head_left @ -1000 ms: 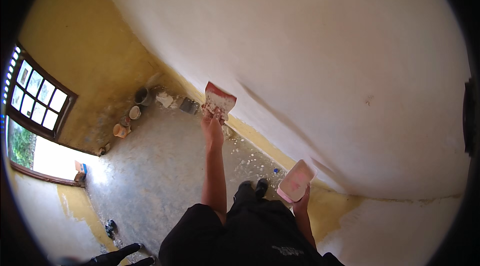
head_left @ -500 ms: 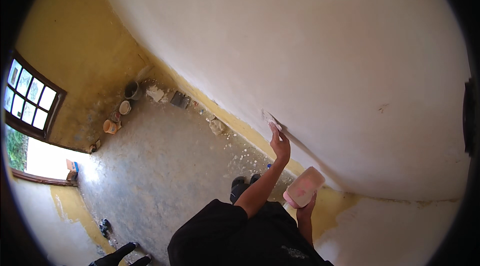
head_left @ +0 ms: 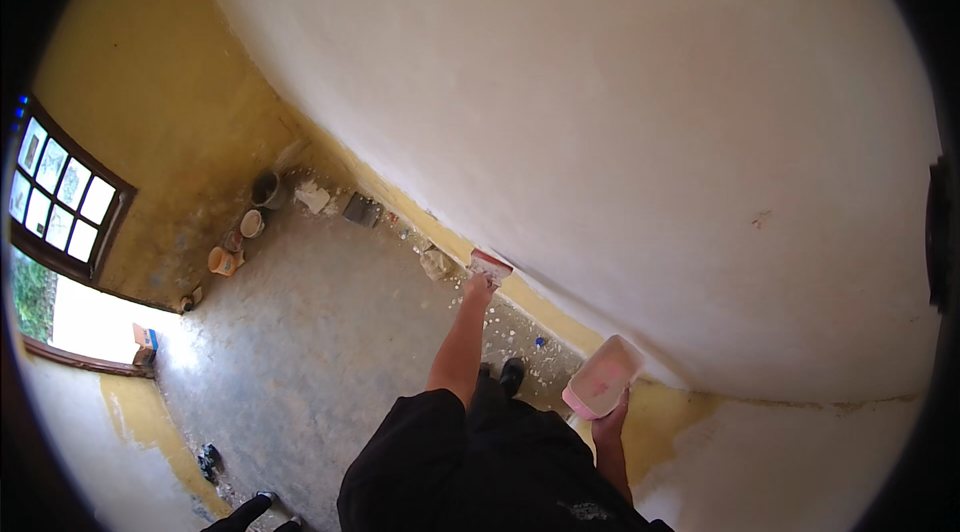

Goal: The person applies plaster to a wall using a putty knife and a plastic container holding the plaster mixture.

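By the wall's (head_left: pixel 640 132) lower edge, left hand (head_left: pixel 481 288) grips a flat (white-smeared) scraper (head_left: pixel 491 266); right hand (head_left: pixel 609 424), a rectangular pink tub (head_left: pixel 602 378).

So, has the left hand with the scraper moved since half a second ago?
Yes: the left hand and its scraper have shifted leftward in the view, now appearing much nearer the pale lump on the floor.

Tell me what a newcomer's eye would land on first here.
Likely the big whitish wall filling the upper right. Then the left hand holding a smeared red spreader near centre, and the right hand holding a pink container lower and further right. At far left, the bright window stands out.
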A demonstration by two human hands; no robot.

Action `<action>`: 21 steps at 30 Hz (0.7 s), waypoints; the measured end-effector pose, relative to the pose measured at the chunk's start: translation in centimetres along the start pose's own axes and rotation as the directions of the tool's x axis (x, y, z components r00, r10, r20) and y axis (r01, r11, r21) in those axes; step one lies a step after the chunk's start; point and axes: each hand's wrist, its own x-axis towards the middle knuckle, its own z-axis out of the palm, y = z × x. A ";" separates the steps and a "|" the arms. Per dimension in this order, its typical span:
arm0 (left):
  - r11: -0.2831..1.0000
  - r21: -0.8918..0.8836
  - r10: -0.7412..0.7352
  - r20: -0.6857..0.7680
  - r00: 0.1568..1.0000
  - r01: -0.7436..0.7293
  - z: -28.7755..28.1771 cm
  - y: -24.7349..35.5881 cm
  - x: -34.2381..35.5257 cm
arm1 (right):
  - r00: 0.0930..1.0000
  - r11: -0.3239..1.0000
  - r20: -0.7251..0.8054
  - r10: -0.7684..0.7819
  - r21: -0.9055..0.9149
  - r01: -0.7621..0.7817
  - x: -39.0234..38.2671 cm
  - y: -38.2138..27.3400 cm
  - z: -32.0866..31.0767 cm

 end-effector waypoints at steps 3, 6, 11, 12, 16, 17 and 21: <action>0.964 0.263 -0.049 0.095 0.994 0.023 6.4 -0.6 -2.2 | 0.992 0.999 -0.124 -0.021 0.039 0.026 -0.9 0.2 -2.0; 0.962 0.270 0.026 0.031 0.999 -0.034 9.7 0.2 -7.0 | 0.992 0.997 -0.102 -0.079 -0.028 0.076 -1.2 0.4 -2.9; 0.964 0.143 0.191 0.207 0.960 -0.223 11.8 4.6 -15.5 | 0.998 0.999 -0.056 0.012 0.040 -0.009 -1.6 -1.1 -0.2; 0.963 0.146 0.195 0.201 0.960 -0.226 11.9 5.2 -16.6 | 0.998 0.999 -0.054 0.019 0.043 -0.016 -1.7 -1.4 0.4; 0.953 0.129 0.229 0.278 0.933 -0.273 13.9 7.0 -21.6 | 0.996 0.994 0.041 -0.085 -0.066 0.087 -1.8 -1.7 0.9; 0.951 0.116 0.242 0.299 0.923 -0.287 14.0 7.3 -22.5 | 0.994 0.990 0.039 -0.105 -0.092 0.108 -1.8 -1.6 0.8; 0.936 0.106 0.270 0.391 0.880 -0.335 15.1 8.7 -25.9 | 0.999 0.997 0.024 -0.039 0.074 0.037 -1.9 -1.9 1.6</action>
